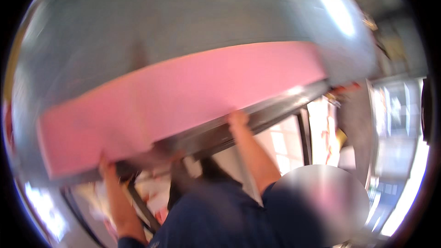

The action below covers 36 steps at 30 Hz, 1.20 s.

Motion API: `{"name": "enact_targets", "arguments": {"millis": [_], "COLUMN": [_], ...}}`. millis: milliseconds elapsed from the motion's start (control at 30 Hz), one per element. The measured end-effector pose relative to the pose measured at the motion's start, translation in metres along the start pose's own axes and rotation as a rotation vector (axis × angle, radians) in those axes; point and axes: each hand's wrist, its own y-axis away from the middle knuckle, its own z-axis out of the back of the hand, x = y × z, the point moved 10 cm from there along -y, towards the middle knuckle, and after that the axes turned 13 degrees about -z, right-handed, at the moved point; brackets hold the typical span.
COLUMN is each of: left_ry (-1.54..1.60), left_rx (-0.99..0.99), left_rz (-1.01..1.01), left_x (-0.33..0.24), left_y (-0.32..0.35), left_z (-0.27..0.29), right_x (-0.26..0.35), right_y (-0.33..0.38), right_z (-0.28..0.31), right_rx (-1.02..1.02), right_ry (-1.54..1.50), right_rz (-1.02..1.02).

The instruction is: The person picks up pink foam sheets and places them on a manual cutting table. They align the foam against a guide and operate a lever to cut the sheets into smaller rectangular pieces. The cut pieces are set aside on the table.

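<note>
Across the middle of the view lies a long pink panel (183, 96), seated on a dark metal frame (257, 115) that shows as a strip along its lower edge. Its long axis runs slantwise from the lower left of the picture to the upper right, the right end higher, and its broad pink side is turned toward the camera. Everything is blurred, so finer detail of its surface cannot be made out.

Two hands hold the frame from below, and both belong to a co-worker in a navy shirt (220, 216) who faces the camera (not to the wearer). The upper hand (238, 119) is curled over the frame's edge near mid-length; the lower hand (106, 164) grips it toward the left end. Both arms reach up to it. The wearer's own left hand and right hand are out of sight, so their grip cannot be told.

Judging by the raised arms and the tilt, the step in hand is carrying or lifting the framed panel. Any further move would call for both ends rising or turning together, since a long piece like this swings easily about its middle.

Behind the panel spreads a grey surface (183, 18) with bright glare; bright windows (285, 142) show below the frame.
</note>
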Motion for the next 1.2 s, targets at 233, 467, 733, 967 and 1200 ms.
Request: {"name": "enact_targets", "arguments": {"millis": [233,467,733,967,1200], "left_ry": [-0.121,-0.158,-0.161,0.019,0.039], "left_rx": [-0.048,-0.011,0.020,0.233,-0.097], "left_rz": [0.079,0.122,0.118,0.156,0.115], "left_x": [0.029,0.037,0.030,0.021,0.041], "left_y": [-0.129,-0.164,-0.155,-0.104,-0.111], "left_z": [-0.129,-0.189,-0.194,-0.201,-0.200], "right_x": [0.082,0.086,0.082,0.067,0.066], "right_y": [-0.017,-0.043,-0.041,-0.054,-0.045], "right_z": [-0.038,-0.020,-0.019,-0.015,0.003], "right_rx": [-0.114,-0.227,-0.221,-0.105,-0.069], "right_ry": [-0.360,-0.359,-0.376,-0.372,-0.329], "right_rz": [-0.097,-0.060,-0.076,-0.060,-0.116]}}
